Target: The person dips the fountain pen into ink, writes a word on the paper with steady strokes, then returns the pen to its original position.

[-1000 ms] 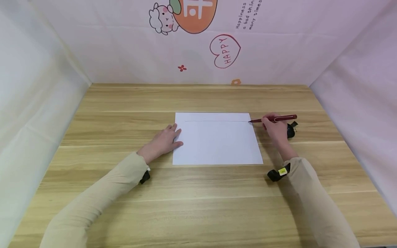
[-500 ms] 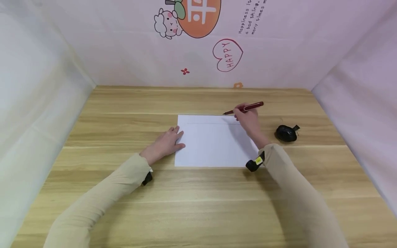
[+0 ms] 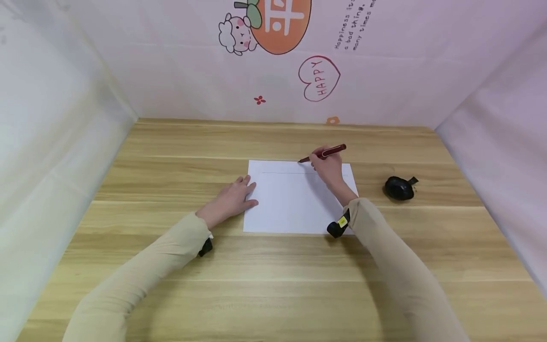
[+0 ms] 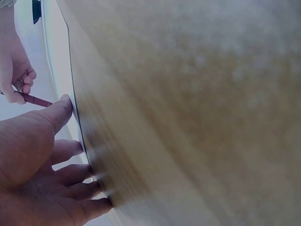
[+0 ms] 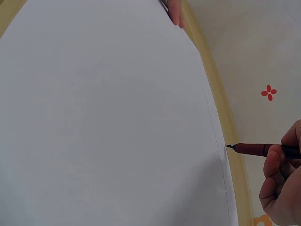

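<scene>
- At left, the left hand [image 3: 232, 196], grip spread, touches a white rectangular paper sheet [image 3: 282, 204] lying on the pale wood-grain worktop [image 3: 256, 285].
- Near the sheet's top edge, the right hand [image 3: 328, 168] pinches a slim dark-red pen [image 3: 335, 150].

Black rounded object [image 3: 399, 188] at right on wooden table [image 3: 265, 280]; white printed cloth [image 3: 183, 80] behind.

sheet [image 3: 282, 204]: paper, smooth and matt
pen [image 3: 334, 151]: plastic-looking, smooth, slightly glossy
table [image 3: 265, 285]: wood-grained, smooth, with a soft sheen
backdrop [image 3: 192, 85]: cloth, matt, lightly creased
sleeves [image 3: 149, 266]: matt cloth, wrinkled
black object [image 3: 399, 188]: smooth, glossy
</scene>
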{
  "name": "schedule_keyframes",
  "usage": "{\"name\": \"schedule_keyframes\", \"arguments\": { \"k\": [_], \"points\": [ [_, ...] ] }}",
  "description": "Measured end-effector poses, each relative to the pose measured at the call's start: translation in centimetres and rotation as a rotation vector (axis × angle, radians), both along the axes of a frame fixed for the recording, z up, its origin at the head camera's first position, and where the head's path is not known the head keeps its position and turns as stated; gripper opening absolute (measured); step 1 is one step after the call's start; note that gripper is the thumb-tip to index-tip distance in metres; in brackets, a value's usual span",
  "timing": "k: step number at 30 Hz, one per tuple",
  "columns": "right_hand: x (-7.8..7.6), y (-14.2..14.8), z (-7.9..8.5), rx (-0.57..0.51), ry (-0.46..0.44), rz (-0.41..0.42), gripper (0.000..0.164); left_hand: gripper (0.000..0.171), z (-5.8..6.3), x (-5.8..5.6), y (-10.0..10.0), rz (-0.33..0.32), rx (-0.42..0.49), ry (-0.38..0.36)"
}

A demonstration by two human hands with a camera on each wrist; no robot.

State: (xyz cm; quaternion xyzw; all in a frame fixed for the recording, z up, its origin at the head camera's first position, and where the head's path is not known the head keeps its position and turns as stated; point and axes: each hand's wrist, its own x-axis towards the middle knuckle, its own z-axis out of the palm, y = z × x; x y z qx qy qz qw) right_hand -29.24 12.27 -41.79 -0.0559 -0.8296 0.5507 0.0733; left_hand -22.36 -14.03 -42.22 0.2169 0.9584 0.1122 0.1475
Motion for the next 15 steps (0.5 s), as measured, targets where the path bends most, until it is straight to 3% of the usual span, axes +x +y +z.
{"name": "schedule_keyframes", "arguments": {
  "k": [15],
  "points": [
    [0.85,0.36,-0.2,0.024,-0.05,-0.001,0.013,0.061,0.16,0.04,0.12,0.007,0.0,-0.024]
  ]
}}
